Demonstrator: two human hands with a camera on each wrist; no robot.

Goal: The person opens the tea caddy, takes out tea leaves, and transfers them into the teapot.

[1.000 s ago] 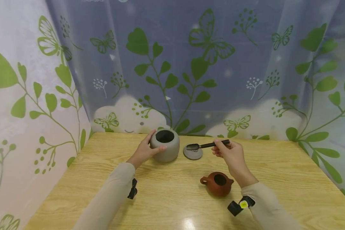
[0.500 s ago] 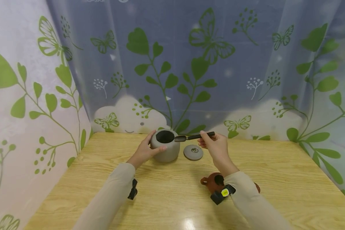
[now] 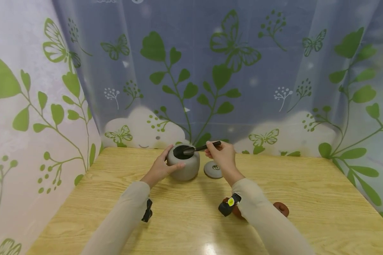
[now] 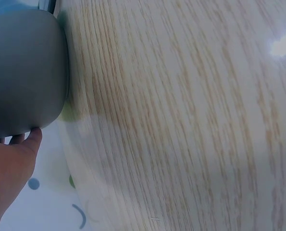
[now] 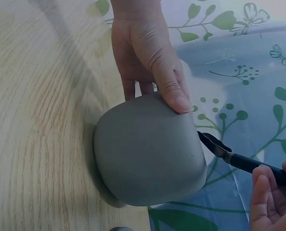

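In the head view, a round grey jar (image 3: 186, 170) stands with its dark mouth uncovered near the table's back edge. My left hand (image 3: 161, 167) grips it from the left, thumb across the front. The right hand (image 3: 221, 156) pinches a small scoop (image 3: 189, 151) by its black handle. The scoop's bowl overlaps the jar's mouth, at the right side of the rim. In the right wrist view, the scoop (image 5: 215, 146) slants toward the jar's opening, its tip hidden behind the rim. The jar's contents are hidden in shadow.
A flat grey lid (image 3: 212, 171) with a dark mark lies right of the jar. Under the right forearm, a reddish-brown teapot (image 3: 237, 211) is mostly covered; a small reddish-brown round piece (image 3: 282, 208) shows beyond the sleeve. A patterned curtain (image 3: 198, 88) hangs behind the table.
The right hand has moved left with the scoop, from over the grey lid to the jar's mouth. Its forearm now covers most of the teapot. The left hand and jar stay put.
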